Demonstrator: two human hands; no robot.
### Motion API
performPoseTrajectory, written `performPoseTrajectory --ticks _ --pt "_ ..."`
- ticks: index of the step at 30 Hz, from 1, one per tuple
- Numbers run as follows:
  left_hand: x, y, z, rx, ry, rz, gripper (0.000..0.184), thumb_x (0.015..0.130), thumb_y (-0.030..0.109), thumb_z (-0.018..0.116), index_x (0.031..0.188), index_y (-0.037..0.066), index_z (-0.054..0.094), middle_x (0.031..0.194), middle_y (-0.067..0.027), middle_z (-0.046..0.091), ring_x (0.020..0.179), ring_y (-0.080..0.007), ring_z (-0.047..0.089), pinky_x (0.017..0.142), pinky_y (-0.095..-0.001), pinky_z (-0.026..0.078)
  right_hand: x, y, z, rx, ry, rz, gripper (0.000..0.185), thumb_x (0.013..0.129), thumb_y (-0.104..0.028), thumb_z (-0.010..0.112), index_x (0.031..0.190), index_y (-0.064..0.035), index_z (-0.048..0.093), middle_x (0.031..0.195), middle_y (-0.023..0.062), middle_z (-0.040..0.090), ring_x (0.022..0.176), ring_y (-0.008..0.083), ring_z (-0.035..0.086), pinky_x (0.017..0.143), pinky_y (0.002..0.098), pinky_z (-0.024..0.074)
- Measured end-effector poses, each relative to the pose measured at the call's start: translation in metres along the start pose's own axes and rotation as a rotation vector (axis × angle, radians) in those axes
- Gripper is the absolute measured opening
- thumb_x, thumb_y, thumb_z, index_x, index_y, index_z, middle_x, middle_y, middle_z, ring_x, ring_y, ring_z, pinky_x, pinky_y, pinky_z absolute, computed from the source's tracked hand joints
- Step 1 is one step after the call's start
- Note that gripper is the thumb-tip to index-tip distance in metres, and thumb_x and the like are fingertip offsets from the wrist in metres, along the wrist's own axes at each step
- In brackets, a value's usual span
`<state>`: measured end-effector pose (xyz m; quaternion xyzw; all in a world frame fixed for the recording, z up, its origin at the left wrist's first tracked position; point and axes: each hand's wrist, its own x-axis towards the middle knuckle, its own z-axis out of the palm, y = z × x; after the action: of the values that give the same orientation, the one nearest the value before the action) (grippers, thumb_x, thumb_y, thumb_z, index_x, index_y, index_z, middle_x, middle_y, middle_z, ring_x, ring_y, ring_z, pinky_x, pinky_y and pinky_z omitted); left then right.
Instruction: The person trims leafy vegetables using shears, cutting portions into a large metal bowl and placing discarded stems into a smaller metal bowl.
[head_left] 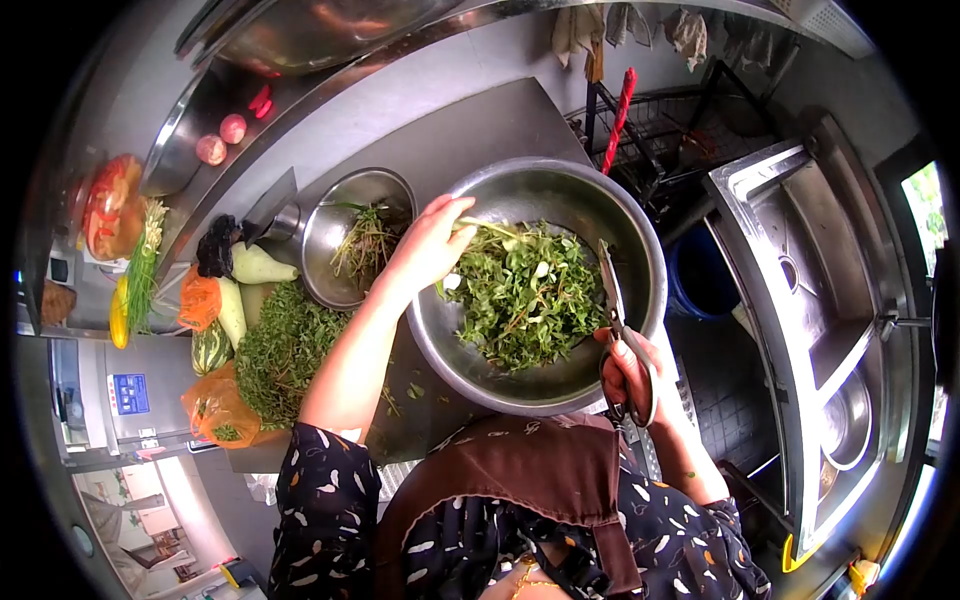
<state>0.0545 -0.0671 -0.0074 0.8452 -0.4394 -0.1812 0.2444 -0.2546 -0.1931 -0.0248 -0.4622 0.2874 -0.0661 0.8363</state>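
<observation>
- The left hand (435,240) was over the near-left part of the big metal bowl (545,190). Its fingers were curled in close and had hold of a pale green stem (493,229).
- The right hand (630,365) was at the right side of the big bowl. Its fingers were wrapped around the handles of the scissors (613,290).
- The scissors pointed away from the person, with the blades over the bowl. I cannot tell just how far apart the blades were.
- The leafy greens (530,300) lay in a loose heap inside the big bowl. The stem in the left hand reached over the top edge of the heap.
- The small metal bowl (325,230) stood to the left of the big one. It had thin stems (368,240) in it, and the left arm passed by its right side.
- A big pile of greens (290,350) lay on the table (520,120), left of the left arm. An orange bag (215,400) was next to the pile.
- A pale green gourd (262,265) and a striped gourd (211,348) lay near the pile too.
- Little leaf bits (415,390) were on the table below the bowls.
- A metal sink (820,240) was far over on the right.
</observation>
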Motion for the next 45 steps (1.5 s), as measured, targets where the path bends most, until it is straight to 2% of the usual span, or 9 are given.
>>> performPoseTrajectory --ticks 2,6,15,21,28,32,34,37,45 --pt "-0.003 -0.002 0.007 0.23 0.194 0.059 0.03 0.086 0.018 0.062 0.114 0.008 0.062 0.123 -0.0208 0.058 0.113 -0.0337 0.057 0.096 -0.0383 0.046 0.0 0.001 0.0 0.017 0.005 -0.003 0.04 0.095 -0.034 0.057 0.114 0.0006 0.052 0.057 -0.0022 0.041 0.043 0.0074 0.037 0.04 0.022 0.0297" --pt "0.0 -0.012 0.016 0.087 0.047 -0.146 0.015 0.086 0.015 0.059 0.095 0.006 0.068 0.094 -0.0159 0.068 0.085 -0.0312 0.067 0.077 -0.04 0.052 0.0 0.001 0.0 -0.041 0.003 -0.011 0.04 0.095 -0.034 0.057 0.114 0.0003 0.052 0.058 -0.0022 0.042 0.043 0.0073 0.038 0.04 0.022 0.0298" --pt "0.005 -0.054 0.083 0.395 0.082 -0.189 0.019 0.081 0.015 0.068 0.095 0.003 0.064 0.09 -0.017 0.067 0.085 -0.0332 0.065 0.077 -0.0411 0.051 0.005 0.001 0.015 -0.066 -0.134 0.03 0.041 0.095 -0.034 0.058 0.116 0.0001 0.052 0.059 -0.0022 0.045 0.044 0.007 0.041 0.042 0.0217 0.0337" --pt "0.0 -0.037 0.031 -0.335 -0.089 -0.363 0.01 0.083 0.012 0.067 0.09 0.005 0.067 0.079 -0.0069 0.068 0.07 -0.0142 0.063 0.064 -0.0307 0.05 0.006 0.001 0.013 -0.131 -0.109 0.018 0.041 0.094 -0.035 0.059 0.115 0.0004 0.053 0.059 -0.0015 0.046 0.045 0.0069 0.042 0.043 0.0213 0.0349" --pt "-0.049 -0.003 0.048 0.069 -0.412 -0.15 0.033 0.078 0.037 0.076 0.081 0.005 0.065 0.08 -0.0109 0.068 0.073 -0.0202 0.065 0.066 -0.034 0.052 0.009 0.003 0.012 -0.065 -0.131 0.069 0.042 0.094 -0.035 0.059 0.116 0.0006 0.053 0.06 -0.0017 0.045 0.046 0.0071 0.042 0.043 0.0213 0.0347" --pt "-0.069 -0.026 0.101 0.301 -0.339 0.126 0.029 0.079 0.031 0.073 0.082 0.004 0.064 0.076 -0.012 0.067 0.067 -0.0262 0.065 0.063 -0.0398 0.05 0.012 0.005 0.014 -0.016 -0.15 0.094 0.043 0.093 -0.034 0.06 0.117 0.0002 0.052 0.06 -0.0027 0.044 0.046 0.0067 0.04 0.043 0.0214 0.0336" --pt "-0.061 -0.027 0.098 0.133 -0.318 -0.022 0.025 0.08 0.028 0.072 0.087 0.005 0.066 0.077 -0.0108 0.067 0.065 -0.0236 0.064 0.062 -0.0398 0.049 0.009 0.003 0.014 -0.034 -0.15 0.085 0.044 0.093 -0.035 0.061 0.117 0.0 0.052 0.061 -0.0032 0.043 0.046 0.0062 0.039 0.043 0.0212 0.0329" --pt "-0.05 -0.018 0.053 -0.616 -0.458 -0.371 0.018 0.092 0.017 0.06 0.097 0.001 0.066 0.072 -0.004 0.065 0.055 -0.0084 0.054 0.05 -0.0235 0.044 0.005 0.0 0.014 -0.061 -0.15 0.082 0.047 0.091 -0.037 0.064 0.119 -0.0007 0.052 0.062 -0.0051 0.042 0.048 0.0049 0.037 0.045 0.0208 0.0309" --pt "-0.055 -0.004 0.009 -0.85 -0.373 -0.329 0.023 0.096 0.017 0.056 0.103 -0.004 0.063 0.075 -0.0031 0.062 0.054 -0.0044 0.05 0.049 -0.0182 0.041 0.012 0.025 0.012 -0.217 -0.272 0.11 0.056 0.088 -0.05 0.063 0.124 -0.0082 0.052 0.076 -0.005 0.049 0.066 0.0056 0.045 0.058 0.0216 0.037"
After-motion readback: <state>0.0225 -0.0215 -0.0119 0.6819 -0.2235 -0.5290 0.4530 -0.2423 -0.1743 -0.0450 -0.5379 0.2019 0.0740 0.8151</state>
